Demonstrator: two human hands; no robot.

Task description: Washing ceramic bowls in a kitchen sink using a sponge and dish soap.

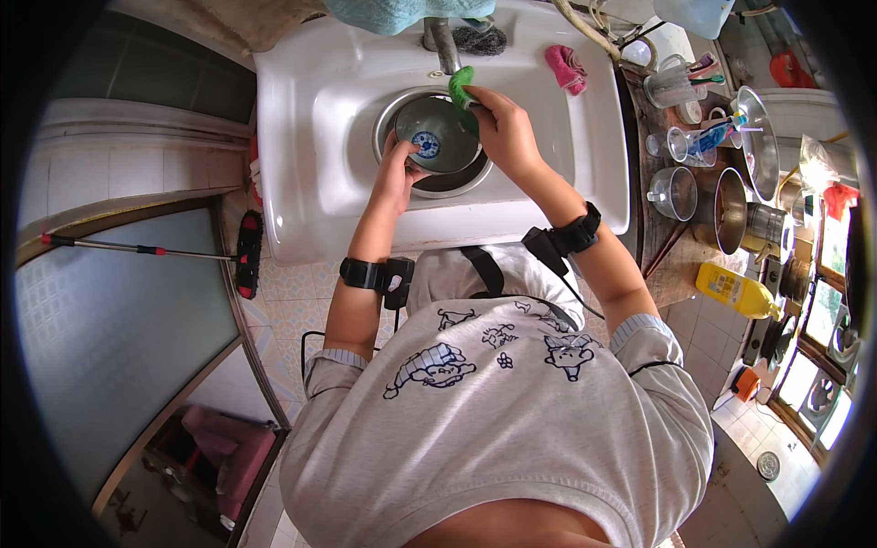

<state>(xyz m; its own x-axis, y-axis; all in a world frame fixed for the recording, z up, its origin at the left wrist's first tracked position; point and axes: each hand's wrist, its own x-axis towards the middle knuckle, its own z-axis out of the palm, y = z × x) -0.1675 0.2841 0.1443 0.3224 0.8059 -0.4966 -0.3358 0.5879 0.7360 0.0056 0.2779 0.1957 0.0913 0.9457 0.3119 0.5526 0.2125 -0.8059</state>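
My left hand (399,164) grips the near left rim of a grey-green bowl (445,127), its thumb inside by the blue flower pattern at the bottom. The bowl is tilted above a stainless steel basin (458,185), which sits in the white ceramic sink (548,157). In my right hand (503,127) is a green scrubbing cloth or sponge (463,85), held against the bowl's far right rim. A metal faucet (447,48) reaches down just behind the bowl. Part of the basin is hidden under the bowl and my left hand.
A pink cloth (567,68) and a dark steel-wool scourer (481,41) lie on the sink's back ledge. On the wooden counter at right stand clear cups (673,193), a metal pot (729,211) and a yellow bottle (736,291). A floor brush (249,255) stands at left.
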